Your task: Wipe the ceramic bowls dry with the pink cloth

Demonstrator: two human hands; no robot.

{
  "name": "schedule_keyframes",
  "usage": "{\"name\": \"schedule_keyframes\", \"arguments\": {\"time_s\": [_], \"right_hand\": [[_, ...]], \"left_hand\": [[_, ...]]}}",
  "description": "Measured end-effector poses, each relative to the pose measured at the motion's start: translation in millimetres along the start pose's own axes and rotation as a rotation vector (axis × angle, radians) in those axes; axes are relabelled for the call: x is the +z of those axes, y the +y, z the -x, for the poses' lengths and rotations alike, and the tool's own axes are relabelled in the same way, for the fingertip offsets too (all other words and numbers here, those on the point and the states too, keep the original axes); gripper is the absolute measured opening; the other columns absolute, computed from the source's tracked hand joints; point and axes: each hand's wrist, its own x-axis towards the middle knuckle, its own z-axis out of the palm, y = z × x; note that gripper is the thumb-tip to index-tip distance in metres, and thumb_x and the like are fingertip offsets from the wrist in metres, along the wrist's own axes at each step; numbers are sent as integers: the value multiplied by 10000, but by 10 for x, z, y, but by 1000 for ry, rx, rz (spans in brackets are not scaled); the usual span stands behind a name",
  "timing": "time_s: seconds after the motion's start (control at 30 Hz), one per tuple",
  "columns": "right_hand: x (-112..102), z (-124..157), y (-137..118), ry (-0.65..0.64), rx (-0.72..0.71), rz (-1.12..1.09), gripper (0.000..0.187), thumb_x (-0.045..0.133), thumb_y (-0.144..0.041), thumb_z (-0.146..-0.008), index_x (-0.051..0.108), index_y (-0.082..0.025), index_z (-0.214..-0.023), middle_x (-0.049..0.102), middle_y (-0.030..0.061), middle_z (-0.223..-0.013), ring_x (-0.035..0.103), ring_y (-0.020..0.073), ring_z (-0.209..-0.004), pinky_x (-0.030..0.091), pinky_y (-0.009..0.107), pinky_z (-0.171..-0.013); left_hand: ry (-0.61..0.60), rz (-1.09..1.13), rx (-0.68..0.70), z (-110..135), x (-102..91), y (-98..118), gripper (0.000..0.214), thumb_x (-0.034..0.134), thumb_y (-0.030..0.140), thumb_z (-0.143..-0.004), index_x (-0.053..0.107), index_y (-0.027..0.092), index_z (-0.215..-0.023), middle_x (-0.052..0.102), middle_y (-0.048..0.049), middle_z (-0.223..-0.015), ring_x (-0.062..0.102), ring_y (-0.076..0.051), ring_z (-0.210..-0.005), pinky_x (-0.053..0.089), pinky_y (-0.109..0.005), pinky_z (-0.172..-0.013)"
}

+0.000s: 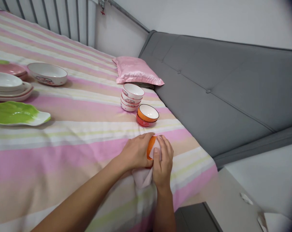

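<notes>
Gripped an orange bowl (150, 147), not yet set down, at six o'clock in the left hand's (136, 151) fingers while pressing a pale cloth (143, 178) against it with the right hand's (163, 161) fingers, apparently partway through wiping, with stacked bowls (145, 118) already at twelve o'clock.

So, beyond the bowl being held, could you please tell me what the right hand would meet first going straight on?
Probably the stack of two bowls, orange over red: the right hand seems to point towards it, though depth makes contact uncertain.
</notes>
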Motion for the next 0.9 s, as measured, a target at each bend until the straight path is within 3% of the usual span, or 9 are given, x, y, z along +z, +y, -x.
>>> {"name": "schedule_keyframes", "arguments": {"time_s": [0.23, 0.3, 0.47, 0.63, 0.77, 0.9], "right_hand": [[-17, 12, 37, 61, 271, -295, 522, 450, -401, -899, 384, -227, -1387, 433, 105, -1431, 395, 247, -1318, 341, 486, -1061], [-34, 12, 40, 50, 334, -421, 561, 477, -410, -886, 357, -231, -1404, 414, 104, -1450, 388, 248, -1326, 339, 476, -1065], [-80, 13, 94, 16, 440, -636, 462, 381, -425, -925, 466, -230, -1335, 417, 75, -1458, 385, 223, -1335, 322, 443, -1087], [-96, 18, 158, 4, 455, -568, 455, 364, -436, -933, 455, -260, -1342, 409, 48, -1463, 368, 203, -1345, 286, 428, -1108], [-82, 23, 168, 4, 425, -464, 490, 368, -463, -927, 415, -254, -1368, 379, 56, -1478, 333, 203, -1363, 264, 429, -1118], [-85, 28, 146, -8, 470, -573, 497, 326, -466, -938, 364, -283, -1398, 309, 33, -1518, 301, 198, -1385, 279, 425, -1118]], "left_hand": [[-36, 156, -79, -39, 107, -112, 771, 702, 393, -598, 436, 182, -1290, 610, -108, -1196, 621, -297, -984, 508, -375, -793], [-36, 164, -80, -46, 87, -138, 810, 704, 400, -602, 422, 164, -1323, 573, -127, -1270, 594, -311, -1061, 499, -388, -848], [-93, 191, -44, -55, -17, -200, 869, 718, 383, -615, 388, 129, -1379, 415, -156, -1448, 431, -322, -1292, 377, -420, -1051], [-128, 247, 97, -48, -52, -191, 893, 669, 300, -722, 197, 253, -1478, 255, -77, -1546, 293, -249, -1391, 310, -414, -1107], [-210, 223, 204, -39, -43, -148, 646, 599, 242, -821, 361, 358, -1410, 164, -26, -1576, 187, -258, -1430, 255, -463, -1127], [-219, 206, 234, -36, -37, -159, 513, 577, 220, -847, 488, 382, -1325, 163, -2, -1576, 144, -271, -1440, 226, -479, -1137]]}}
